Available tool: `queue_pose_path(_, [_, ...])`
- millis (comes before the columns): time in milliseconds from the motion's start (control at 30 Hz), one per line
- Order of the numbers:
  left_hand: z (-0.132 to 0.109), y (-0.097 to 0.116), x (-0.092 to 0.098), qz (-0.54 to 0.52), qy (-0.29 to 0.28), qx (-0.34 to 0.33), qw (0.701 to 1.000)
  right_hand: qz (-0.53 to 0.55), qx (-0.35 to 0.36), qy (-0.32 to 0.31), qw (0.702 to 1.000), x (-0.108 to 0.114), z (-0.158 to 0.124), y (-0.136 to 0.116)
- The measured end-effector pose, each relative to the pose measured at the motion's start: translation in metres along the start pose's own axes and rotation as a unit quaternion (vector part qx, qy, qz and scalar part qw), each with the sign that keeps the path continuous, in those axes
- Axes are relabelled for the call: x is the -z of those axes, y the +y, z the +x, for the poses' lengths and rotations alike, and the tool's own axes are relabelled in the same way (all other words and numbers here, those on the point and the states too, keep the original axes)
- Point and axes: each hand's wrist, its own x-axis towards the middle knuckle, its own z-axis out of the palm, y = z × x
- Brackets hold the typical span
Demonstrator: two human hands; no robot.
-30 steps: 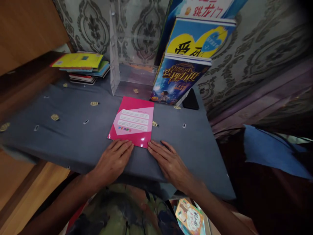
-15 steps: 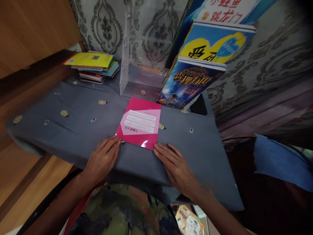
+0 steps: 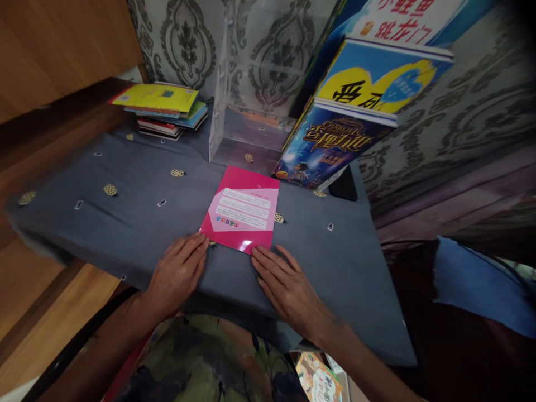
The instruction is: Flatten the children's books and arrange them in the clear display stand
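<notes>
A thin pink book [image 3: 243, 209] lies flat on the cloth, its printed text upside down to me. My left hand [image 3: 180, 268] rests palm down at the book's near left corner, fingers stretched out and close together, fingertips at the edge. At the near edge, toward the right, my right hand [image 3: 287, 285] lies flat with its fingertips touching the book. Its fingers are extended, with the index finger a little apart. Neither hand grips anything.
Behind the book stands a clear plastic rack [image 3: 247, 134], with picture books [image 3: 339, 139] upright in its right part. A stack of books [image 3: 161, 100] sits at the back left of the grey tablecloth [image 3: 138, 234]. A black phone-like object [image 3: 345, 184] lies at right.
My right hand has slid left along the book's near edge, away from the right corner. My left hand and the book stay nearly in place; the view has shifted slightly.
</notes>
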Motion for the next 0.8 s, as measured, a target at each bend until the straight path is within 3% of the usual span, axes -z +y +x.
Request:
queue_pose_path(367, [-0.004,0.0,-0.002,-0.008,0.003,0.014,1.0,0.09,0.043,-0.103,0.99,-0.003,0.056,-0.011])
queue_pose_path(800, [-0.001,0.002,-0.001,-0.023,0.008,0.019,1.0,0.178,0.063,-0.145,0.971,-0.01,0.095,-0.003])
